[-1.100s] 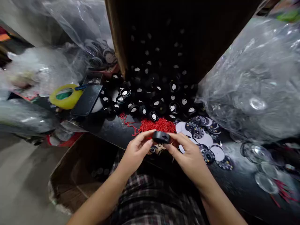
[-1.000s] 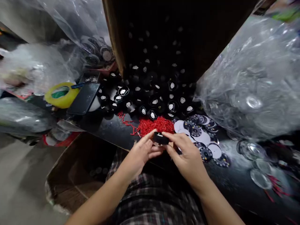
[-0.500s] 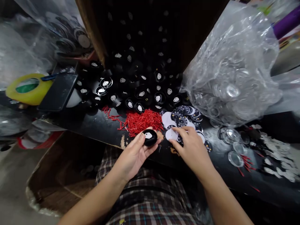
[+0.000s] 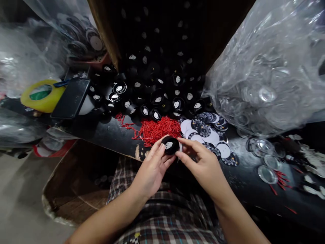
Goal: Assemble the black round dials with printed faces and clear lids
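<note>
My left hand point(image 4: 151, 168) pinches a small round black part point(image 4: 170, 145) with a white mark in its middle, held just over the near edge of the black table point(image 4: 109, 132). My right hand point(image 4: 201, 164) has its fingers closed against the right side of that part, and something small and white shows between them; I cannot make it out. Just beyond the hands lie a heap of small red sticks point(image 4: 158, 129) and a spread of round printed dial discs point(image 4: 210, 134). Behind those is a pile of the same black parts point(image 4: 152, 95).
A big clear bag of transparent round lenses point(image 4: 269, 78) fills the right. Loose lenses point(image 4: 265, 162) lie on the table right of the discs. A phone point(image 4: 70, 98) and a yellow tape roll point(image 4: 42, 95) sit at left. An open cardboard box point(image 4: 76, 186) stands below my left arm.
My right hand reached over to the dial discs and came back to the black part. The part was turned over, so its white-marked face now points up.
</note>
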A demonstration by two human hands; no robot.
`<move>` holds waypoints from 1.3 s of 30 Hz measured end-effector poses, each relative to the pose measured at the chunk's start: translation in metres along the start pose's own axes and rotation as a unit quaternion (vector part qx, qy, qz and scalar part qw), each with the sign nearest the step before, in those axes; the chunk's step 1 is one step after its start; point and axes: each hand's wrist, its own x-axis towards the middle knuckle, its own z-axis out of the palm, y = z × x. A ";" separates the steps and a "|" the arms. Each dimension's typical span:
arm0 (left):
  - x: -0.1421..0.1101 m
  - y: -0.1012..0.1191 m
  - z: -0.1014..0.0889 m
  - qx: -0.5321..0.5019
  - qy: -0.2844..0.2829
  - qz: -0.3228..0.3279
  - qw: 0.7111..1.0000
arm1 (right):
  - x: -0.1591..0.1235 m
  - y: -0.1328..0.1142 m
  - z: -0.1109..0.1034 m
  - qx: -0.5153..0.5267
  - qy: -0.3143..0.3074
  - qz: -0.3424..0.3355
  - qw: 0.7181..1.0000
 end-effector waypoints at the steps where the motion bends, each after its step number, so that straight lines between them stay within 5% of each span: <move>1: 0.000 0.000 0.000 -0.004 0.003 -0.004 1.000 | 0.001 0.000 0.001 0.034 -0.019 0.014 0.999; 9: 0.000 0.001 -0.005 0.030 0.020 0.000 0.999 | 0.007 -0.004 -0.009 0.037 0.031 0.008 0.999; 15: -0.003 -0.006 -0.004 0.126 -0.033 0.036 0.991 | 0.010 -0.017 -0.002 -0.019 0.052 0.007 0.998; 29: 0.000 0.002 -0.011 0.259 -0.079 0.040 0.962 | 0.007 -0.017 -0.013 -0.067 -0.011 0.011 0.998; 36: -0.001 -0.003 -0.013 0.234 -0.086 0.045 0.967 | 0.003 -0.008 -0.009 -0.068 -0.035 0.023 0.997; 39: -0.006 -0.003 -0.019 0.306 -0.103 0.053 0.945 | -0.011 -0.003 -0.006 -0.028 -0.063 0.032 0.997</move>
